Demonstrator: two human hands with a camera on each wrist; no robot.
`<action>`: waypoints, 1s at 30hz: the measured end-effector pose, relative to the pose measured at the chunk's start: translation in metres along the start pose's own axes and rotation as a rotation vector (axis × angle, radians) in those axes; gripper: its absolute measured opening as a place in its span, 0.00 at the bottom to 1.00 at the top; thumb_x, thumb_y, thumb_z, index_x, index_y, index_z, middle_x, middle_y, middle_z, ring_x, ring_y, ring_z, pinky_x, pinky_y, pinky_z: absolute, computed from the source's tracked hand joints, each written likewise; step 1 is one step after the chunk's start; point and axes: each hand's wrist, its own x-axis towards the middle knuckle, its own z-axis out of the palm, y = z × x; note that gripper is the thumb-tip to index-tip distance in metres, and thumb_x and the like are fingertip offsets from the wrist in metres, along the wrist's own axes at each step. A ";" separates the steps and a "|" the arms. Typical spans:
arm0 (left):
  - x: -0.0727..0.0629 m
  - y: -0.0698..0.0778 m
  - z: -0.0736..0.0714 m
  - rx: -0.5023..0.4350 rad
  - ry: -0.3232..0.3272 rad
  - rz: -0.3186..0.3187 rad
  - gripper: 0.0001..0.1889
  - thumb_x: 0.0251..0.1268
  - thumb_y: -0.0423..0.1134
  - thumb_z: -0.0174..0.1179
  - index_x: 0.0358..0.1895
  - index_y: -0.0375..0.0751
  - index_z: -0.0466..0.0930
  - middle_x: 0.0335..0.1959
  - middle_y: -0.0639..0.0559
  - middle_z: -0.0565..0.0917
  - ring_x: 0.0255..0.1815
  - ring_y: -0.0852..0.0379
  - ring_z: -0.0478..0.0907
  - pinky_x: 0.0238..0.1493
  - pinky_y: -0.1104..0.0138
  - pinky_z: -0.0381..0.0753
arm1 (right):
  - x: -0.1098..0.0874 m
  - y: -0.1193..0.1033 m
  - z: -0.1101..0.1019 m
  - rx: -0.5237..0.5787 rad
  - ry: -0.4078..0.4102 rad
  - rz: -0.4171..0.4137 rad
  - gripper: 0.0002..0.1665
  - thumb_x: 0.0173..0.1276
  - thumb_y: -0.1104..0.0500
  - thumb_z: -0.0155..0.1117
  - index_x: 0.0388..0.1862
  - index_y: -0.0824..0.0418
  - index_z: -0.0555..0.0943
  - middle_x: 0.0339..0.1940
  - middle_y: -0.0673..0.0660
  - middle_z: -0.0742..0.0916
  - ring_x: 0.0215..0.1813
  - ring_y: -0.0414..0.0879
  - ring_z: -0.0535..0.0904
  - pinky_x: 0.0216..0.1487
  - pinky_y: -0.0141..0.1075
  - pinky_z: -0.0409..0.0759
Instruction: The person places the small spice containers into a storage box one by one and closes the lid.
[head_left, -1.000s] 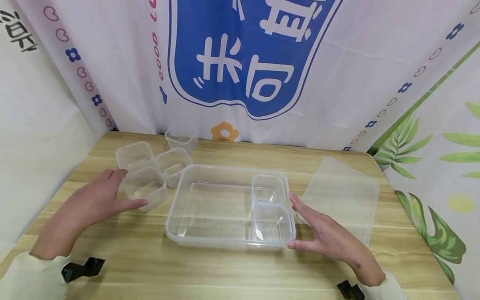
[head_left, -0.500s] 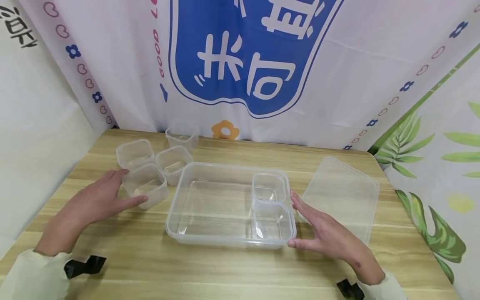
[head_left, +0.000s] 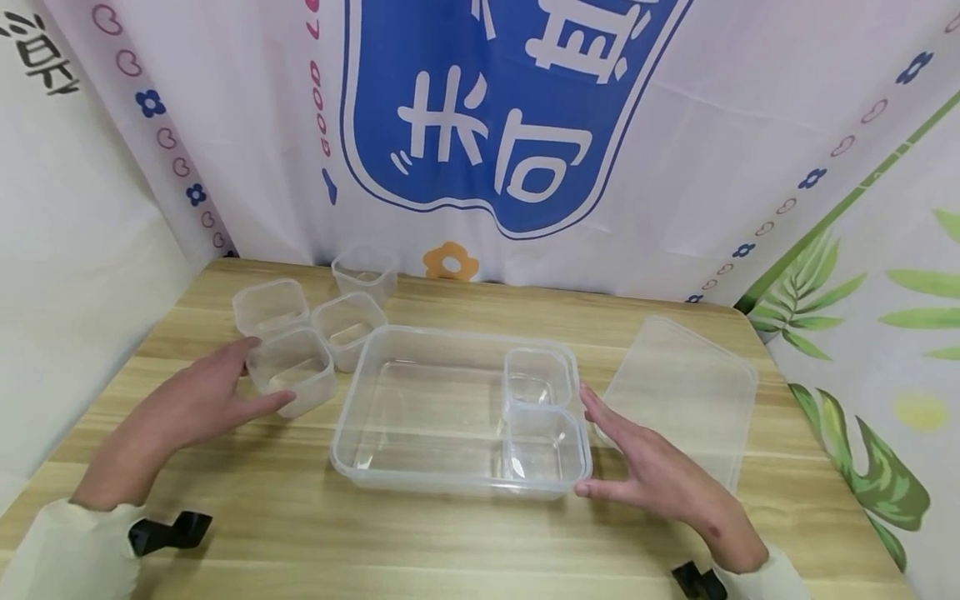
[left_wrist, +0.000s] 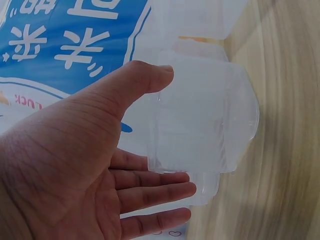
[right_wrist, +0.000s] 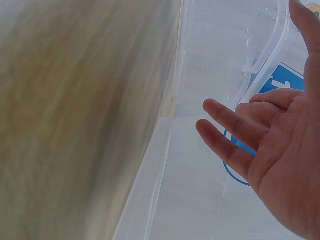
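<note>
Surveying the counter from afar, I find the clear box at its middle; a shove could, I judge, slide it. The lid lies to its right, partly hidden behind the right hand, spread at the box's right end; backing away carelessly might drag it. The left hand is spread about the nearest cup, left of the box; contact I cannot tell. An off-centre squeeze might tip this cup or jostle the neighbouring cups.
</note>
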 end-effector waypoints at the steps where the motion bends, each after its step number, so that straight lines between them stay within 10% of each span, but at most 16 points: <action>1: 0.001 0.000 0.000 -0.002 -0.007 0.003 0.53 0.66 0.64 0.66 0.72 0.16 0.58 0.60 0.17 0.72 0.60 0.22 0.72 0.55 0.31 0.72 | 0.000 0.000 0.000 0.001 -0.001 0.003 0.67 0.63 0.36 0.74 0.87 0.55 0.45 0.83 0.59 0.60 0.73 0.54 0.71 0.69 0.57 0.69; 30: -0.002 0.000 -0.013 -0.036 0.016 0.034 0.52 0.61 0.60 0.72 0.71 0.18 0.60 0.54 0.24 0.79 0.54 0.28 0.77 0.50 0.36 0.77 | 0.000 -0.001 0.000 0.005 -0.012 0.017 0.67 0.63 0.34 0.74 0.87 0.54 0.45 0.83 0.59 0.59 0.75 0.54 0.68 0.70 0.56 0.68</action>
